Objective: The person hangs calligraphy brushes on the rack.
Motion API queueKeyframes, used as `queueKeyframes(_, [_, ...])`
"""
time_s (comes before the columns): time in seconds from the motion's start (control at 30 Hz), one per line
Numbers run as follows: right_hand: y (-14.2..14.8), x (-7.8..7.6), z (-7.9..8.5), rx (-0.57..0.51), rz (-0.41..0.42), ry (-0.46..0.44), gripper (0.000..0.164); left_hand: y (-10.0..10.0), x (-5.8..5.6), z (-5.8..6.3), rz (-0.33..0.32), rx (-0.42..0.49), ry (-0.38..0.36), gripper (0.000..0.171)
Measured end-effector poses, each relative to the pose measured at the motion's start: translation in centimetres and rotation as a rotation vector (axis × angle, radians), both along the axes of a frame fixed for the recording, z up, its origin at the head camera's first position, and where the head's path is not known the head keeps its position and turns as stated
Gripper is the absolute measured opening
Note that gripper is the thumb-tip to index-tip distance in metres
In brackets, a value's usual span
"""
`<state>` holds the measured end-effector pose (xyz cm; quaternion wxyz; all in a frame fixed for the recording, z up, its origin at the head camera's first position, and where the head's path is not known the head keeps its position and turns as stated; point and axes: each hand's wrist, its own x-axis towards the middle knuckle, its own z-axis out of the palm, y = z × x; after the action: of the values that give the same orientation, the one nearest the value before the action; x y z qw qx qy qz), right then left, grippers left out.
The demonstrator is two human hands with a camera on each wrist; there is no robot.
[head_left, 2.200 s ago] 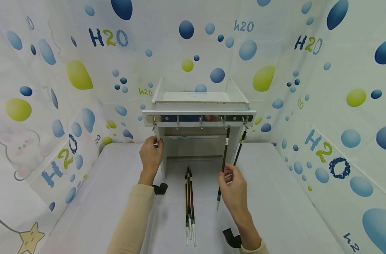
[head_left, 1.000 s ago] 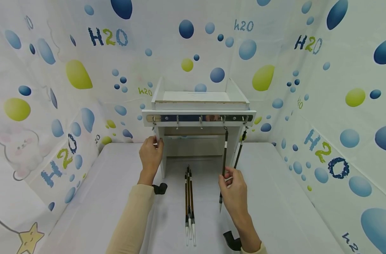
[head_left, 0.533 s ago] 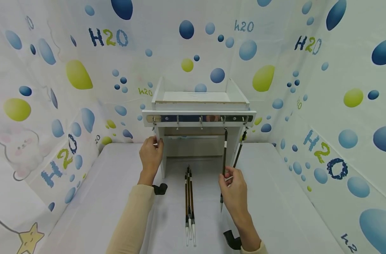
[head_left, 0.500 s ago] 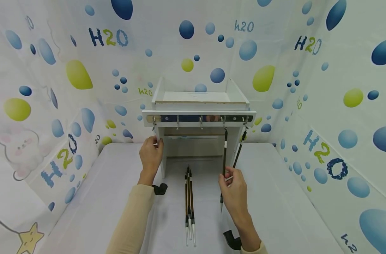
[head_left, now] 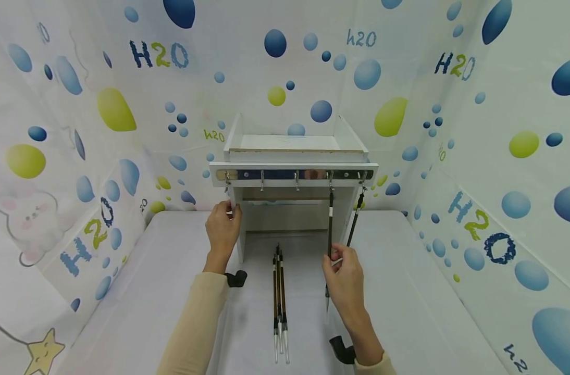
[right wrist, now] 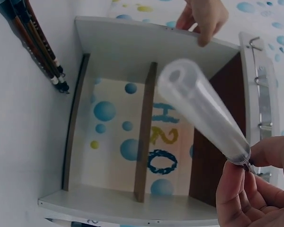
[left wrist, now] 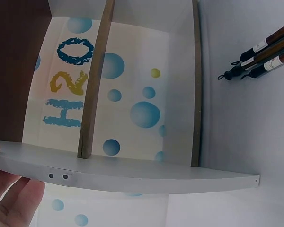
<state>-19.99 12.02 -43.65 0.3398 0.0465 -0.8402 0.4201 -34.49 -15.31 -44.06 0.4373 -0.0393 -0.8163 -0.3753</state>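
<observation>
My right hand (head_left: 345,278) pinches a calligraphy brush (head_left: 330,221) by its dark handle. The brush stands nearly upright, its top end right at the fourth hook (head_left: 331,179) from the left on the rack's metal rail. A clear cap (right wrist: 203,113) covers its lower end. Beside it a second brush (head_left: 355,221) hangs tilted from the rightmost hook, its lower part hidden behind my right hand. My left hand (head_left: 223,232) grips the front edge of the left side panel (left wrist: 132,177) of the white rack (head_left: 296,156), thumb on one face and fingers on the other.
Three more capped brushes (head_left: 279,297) lie side by side on the white tabletop (head_left: 172,291), in front of the rack and between my forearms. The three left hooks (head_left: 262,181) hold nothing. Patterned sheets (head_left: 247,104) surround the table at the back and sides.
The brush in my right hand has shifted slightly left and straightened, its top end now directly below the fourth hook. My left hand, the rack and the lying brushes stay put.
</observation>
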Motion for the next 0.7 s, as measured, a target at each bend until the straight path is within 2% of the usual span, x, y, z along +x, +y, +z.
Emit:
queueKeyframes(0.43, [0.3,-2.3,-2.4,0.042,-0.045,-0.126,0.028,0.1,0.2,0.1,-0.004,0.003,-0.045,0.023])
queueKeyframes(0.7, [0.6,-4.0,-3.5,0.085,-0.035,-0.152,0.026,0.0,0.1,0.1,0.003,-0.001,-0.012,0.023])
